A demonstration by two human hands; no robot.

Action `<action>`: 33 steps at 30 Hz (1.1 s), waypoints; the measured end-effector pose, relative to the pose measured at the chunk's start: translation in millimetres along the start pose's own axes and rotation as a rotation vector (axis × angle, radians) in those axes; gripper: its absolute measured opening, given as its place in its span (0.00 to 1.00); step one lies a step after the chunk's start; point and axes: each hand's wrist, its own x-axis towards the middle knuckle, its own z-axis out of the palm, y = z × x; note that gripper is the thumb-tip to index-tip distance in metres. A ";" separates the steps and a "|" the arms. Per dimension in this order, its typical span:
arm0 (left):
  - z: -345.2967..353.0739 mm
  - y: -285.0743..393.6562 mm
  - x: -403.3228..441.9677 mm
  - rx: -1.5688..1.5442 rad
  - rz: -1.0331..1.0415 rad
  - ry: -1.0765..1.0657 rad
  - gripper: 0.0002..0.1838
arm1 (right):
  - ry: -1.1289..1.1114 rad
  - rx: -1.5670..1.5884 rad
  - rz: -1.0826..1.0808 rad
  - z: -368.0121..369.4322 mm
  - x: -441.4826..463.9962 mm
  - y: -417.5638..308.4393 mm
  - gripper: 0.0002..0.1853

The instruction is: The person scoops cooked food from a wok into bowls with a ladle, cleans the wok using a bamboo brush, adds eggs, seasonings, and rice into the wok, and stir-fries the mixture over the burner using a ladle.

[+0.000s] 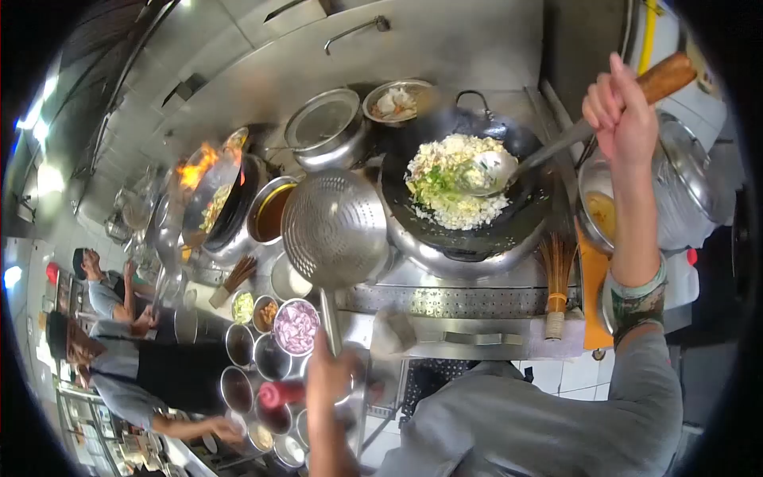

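Note:
My right hand is closed around the shaft of a long metal ladle, below its wooden grip. The bowl of the ladle rests in fried rice with egg and chopped greens, inside a black wok on the stove. At the lower middle, my left hand grips the handle of a perforated skimmer. The skimmer's round face is raised left of the wok, and I see nothing on it.
Left of me, flames rise at another wok. Several ingredient bowls, one with chopped onion, stand near my left hand. A lidded pot sits behind. A bamboo brush is at the right. Two co-workers stand at the left.

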 end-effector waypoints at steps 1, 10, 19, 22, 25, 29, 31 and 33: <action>-1.5 10.6 10.6 0.070 0.213 0.079 0.30 | 0.011 -0.013 -0.023 12.6 2.2 -11.4 0.23; 22.0 67.9 95.2 0.169 0.361 0.232 0.32 | -0.053 -0.151 -0.111 75.9 23.5 -18.9 0.24; 21.7 -65.4 63.3 -0.629 -0.409 -0.157 0.15 | 0.135 -0.146 0.116 -5.0 -13.1 115.9 0.19; 41.1 -96.1 72.5 -0.793 -0.566 -0.262 0.12 | 0.147 -0.180 0.099 21.1 2.2 105.5 0.19; 46.0 -103.3 82.8 -0.696 -0.479 -0.348 0.15 | 0.202 -0.153 -0.023 33.1 11.3 82.5 0.20; 101.6 -12.2 90.5 0.274 0.744 0.324 0.32 | 0.183 -0.185 0.084 18.9 0.4 139.0 0.21; 148.1 79.0 75.5 0.025 0.957 0.090 0.28 | 0.289 -0.213 0.220 21.8 33.6 139.0 0.20; 203.7 82.1 85.7 0.151 0.985 -0.010 0.17 | 0.359 -0.381 0.250 22.6 59.1 119.7 0.17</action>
